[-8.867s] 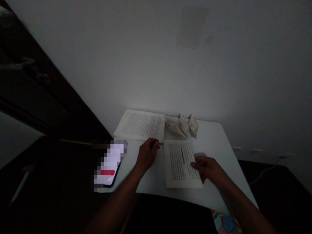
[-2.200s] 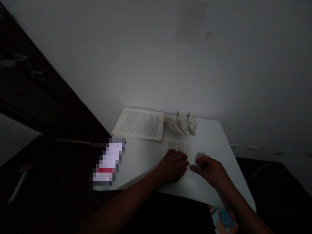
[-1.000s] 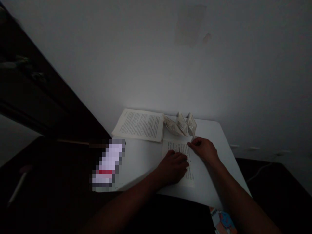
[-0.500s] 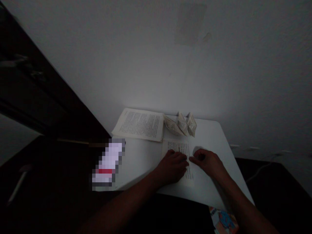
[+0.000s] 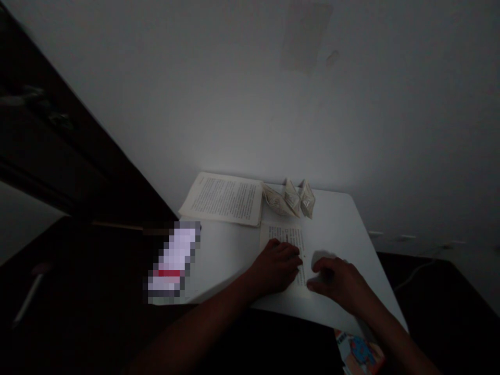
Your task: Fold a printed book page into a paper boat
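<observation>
A printed paper sheet [image 5: 283, 232] lies on the white table. My left hand [image 5: 278, 265] rests palm down across it, fingers laid over the page and covering much of the text. Just off the sheet's lower right edge, my right hand [image 5: 332, 278] hovers low or touches the tabletop; which one, I cannot tell. Its thumb and curled fingers are apart, with nothing visible between them. Beyond the sheet stand three folded paper boats [image 5: 291, 199], made of printed pages.
A stack of printed pages [image 5: 226, 200] lies at the table's back left, by the wall. A pixelated phone-like object [image 5: 175, 258] is at the left edge. Below the table's front edge sits a colourful printed item [image 5: 359, 351]. A dark door [image 5: 58, 130] stands left.
My right hand has slid toward me along the sheet's right edge, and its thumb and fingers have parted. My left hand stays in place on the sheet.
</observation>
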Demonstrator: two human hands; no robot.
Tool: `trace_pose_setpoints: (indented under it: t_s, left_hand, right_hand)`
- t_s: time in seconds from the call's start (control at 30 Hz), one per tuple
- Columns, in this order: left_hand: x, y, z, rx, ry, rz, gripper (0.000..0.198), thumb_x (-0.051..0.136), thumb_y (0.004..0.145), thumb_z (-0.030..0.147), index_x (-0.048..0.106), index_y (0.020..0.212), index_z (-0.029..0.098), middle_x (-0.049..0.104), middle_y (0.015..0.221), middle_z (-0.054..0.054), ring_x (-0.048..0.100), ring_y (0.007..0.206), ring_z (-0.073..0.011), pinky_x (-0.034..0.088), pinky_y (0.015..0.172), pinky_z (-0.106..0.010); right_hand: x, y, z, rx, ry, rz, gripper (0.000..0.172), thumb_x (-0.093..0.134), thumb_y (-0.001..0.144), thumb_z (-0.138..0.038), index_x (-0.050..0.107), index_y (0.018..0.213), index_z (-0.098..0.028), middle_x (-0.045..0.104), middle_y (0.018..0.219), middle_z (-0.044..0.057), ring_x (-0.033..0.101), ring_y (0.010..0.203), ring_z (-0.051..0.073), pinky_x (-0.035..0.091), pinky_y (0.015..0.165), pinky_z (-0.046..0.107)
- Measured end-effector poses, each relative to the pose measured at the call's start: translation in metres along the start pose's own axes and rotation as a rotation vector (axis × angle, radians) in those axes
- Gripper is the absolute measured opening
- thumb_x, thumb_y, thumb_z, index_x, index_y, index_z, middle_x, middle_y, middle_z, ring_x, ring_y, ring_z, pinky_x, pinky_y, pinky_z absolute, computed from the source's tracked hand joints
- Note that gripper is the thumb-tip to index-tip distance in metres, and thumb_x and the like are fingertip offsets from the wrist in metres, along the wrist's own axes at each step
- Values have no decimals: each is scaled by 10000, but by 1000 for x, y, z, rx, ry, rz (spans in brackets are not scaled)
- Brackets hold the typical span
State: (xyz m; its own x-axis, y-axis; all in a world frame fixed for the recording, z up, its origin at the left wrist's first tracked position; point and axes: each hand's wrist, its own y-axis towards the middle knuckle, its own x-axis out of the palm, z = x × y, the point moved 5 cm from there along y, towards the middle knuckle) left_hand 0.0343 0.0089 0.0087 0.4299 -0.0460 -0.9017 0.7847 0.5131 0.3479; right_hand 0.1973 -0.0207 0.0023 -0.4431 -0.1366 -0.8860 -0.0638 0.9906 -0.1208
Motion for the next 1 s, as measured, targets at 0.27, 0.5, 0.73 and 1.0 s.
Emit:
trace_pose_setpoints:
  t_s: [0.27, 0.5, 0.73, 1.0]
  left_hand:
    - [0, 0, 0, 5, 16, -4, 203, 483, 845, 267, 574, 1020, 220, 562, 1107, -40, 490, 1039, -175, 317, 899, -361]
    - [0, 0, 0, 1, -2, -3, 193, 469, 851, 252, 573, 1009, 212, 573, 1095, -46, 493, 1033, -181, 300, 908, -369]
    - [0, 0, 0, 0, -4, -20, 188, 463, 855, 248, 564, 1009, 212, 564, 1111, -41, 486, 1033, -183, 293, 912, -373]
    - [2, -1, 0, -1, -16, -16, 197, 457, 857, 252, 565, 1015, 207, 567, 1103, -48, 485, 1030, -190, 297, 905, -379]
  right_hand:
    - [-2, -8, -5, -55, 13, -36, 320, 715, 542, -390, 643, 825, -259, 647, 824, 5, 582, 748, 202, 421, 741, 340]
    - [-1, 3, -4, -28, 29, -54, 241, 693, 591, -421, 636, 745, -244, 642, 716, -9, 587, 653, 176, 431, 632, 288]
    - [-2, 17, -2, -1, 102, -23, 217, 638, 659, -448, 648, 676, -232, 644, 634, -17, 589, 579, 154, 434, 581, 266]
    - [-3, 43, 9, 70, 129, 52, 267, 610, 670, -498, 698, 641, -248, 694, 657, -3, 639, 622, 181, 450, 584, 274]
